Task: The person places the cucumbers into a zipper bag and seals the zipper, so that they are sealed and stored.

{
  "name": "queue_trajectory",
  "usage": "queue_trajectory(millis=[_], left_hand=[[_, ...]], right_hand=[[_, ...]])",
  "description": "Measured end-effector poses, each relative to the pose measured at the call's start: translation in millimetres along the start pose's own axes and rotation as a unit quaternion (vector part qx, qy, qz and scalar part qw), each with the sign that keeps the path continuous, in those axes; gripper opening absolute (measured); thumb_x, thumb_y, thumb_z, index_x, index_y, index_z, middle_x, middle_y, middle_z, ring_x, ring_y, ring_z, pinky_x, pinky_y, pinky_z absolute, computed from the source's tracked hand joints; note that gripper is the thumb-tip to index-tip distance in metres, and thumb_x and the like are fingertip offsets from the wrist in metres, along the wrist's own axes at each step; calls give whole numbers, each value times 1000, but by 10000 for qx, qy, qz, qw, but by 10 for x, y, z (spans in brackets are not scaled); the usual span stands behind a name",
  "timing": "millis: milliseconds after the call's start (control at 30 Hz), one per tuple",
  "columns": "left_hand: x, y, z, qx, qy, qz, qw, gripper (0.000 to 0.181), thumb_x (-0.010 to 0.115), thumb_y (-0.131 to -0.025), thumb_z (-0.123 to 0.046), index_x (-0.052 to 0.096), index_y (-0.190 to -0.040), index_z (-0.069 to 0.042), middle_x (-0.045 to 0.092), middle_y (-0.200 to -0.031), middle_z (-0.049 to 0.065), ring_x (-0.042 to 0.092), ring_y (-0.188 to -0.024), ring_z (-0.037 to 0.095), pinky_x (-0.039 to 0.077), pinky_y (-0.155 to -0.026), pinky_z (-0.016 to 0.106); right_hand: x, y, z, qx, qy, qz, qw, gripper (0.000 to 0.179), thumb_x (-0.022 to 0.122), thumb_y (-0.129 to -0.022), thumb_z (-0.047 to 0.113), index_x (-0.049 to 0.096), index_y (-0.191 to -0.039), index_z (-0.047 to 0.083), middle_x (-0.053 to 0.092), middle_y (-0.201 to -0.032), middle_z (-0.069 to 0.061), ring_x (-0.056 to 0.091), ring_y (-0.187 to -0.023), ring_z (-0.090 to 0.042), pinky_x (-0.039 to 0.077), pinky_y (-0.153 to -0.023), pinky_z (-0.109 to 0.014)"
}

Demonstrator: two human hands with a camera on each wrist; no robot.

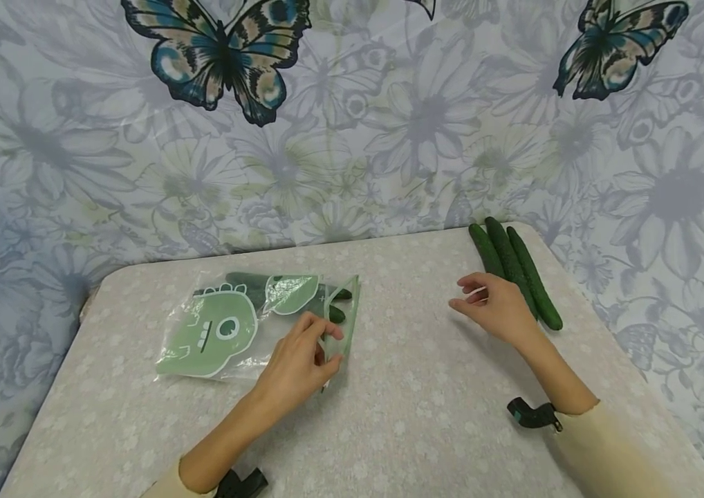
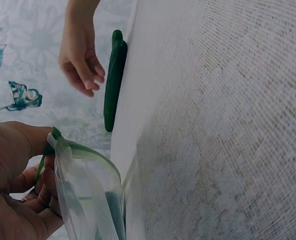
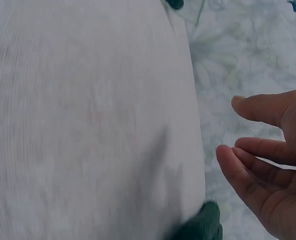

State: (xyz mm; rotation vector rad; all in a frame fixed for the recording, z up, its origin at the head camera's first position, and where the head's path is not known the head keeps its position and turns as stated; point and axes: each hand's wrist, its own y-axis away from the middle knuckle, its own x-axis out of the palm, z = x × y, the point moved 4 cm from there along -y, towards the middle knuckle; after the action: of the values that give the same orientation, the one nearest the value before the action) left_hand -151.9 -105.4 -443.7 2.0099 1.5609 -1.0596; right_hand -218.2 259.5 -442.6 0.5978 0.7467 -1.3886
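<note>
A clear zip bag [image 1: 209, 346] with a green cartoon print lies on the left half of the table, its mouth facing right. Inside it are cucumbers [image 1: 336, 315], two ends of which show at the mouth. My left hand [image 1: 296, 363] pinches the green-edged rim of the bag, holding it up, as the left wrist view shows. Three loose cucumbers [image 1: 534, 277] lie side by side at the table's far right. Just left of them my right hand [image 1: 496, 308] hovers above the table, thumb and fingers apart, holding nothing.
A pale floral cloth covers the table [image 1: 402, 360]. Behind it and along the right side hangs a backdrop [image 1: 389, 138] printed with flowers and butterflies. A black wrist mount [image 1: 532, 413] sticks out from the right sleeve, another [image 1: 243, 484] from the left.
</note>
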Motion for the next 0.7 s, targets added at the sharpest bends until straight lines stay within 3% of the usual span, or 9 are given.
queue_trajectory(millis=[267,467,700], left_hand=[[-4,-2,-1,-17,-37,-15,10000,30,86,-90,-15,71,-116,-18,57,-110,-2,53,-71,-2,47,-63,22],[-1,0,10,-1,18,-2,10000,30,86,-90,-15,71,-117,-17,57,-110,-1,53,-70,-1,47,-62,22],[0,3,15,36,46,-31,10000,30,86,-90,-14,71,-116,-17,58,-110,0,53,-70,-2,47,-61,22]], right_hand=[[-320,93,-370,454,651,-74,9968,61,78,-99,40,63,-139,-2,70,-122,-23,70,-101,-32,55,-75,-35],[-306,165,-510,519,1380,-191,9889,64,81,-94,39,61,-134,-6,66,-109,-24,65,-84,-32,50,-65,-41],[-245,204,-509,611,1985,-222,9780,65,84,-91,37,58,-132,-6,65,-118,-32,69,-79,-43,52,-55,-45]])
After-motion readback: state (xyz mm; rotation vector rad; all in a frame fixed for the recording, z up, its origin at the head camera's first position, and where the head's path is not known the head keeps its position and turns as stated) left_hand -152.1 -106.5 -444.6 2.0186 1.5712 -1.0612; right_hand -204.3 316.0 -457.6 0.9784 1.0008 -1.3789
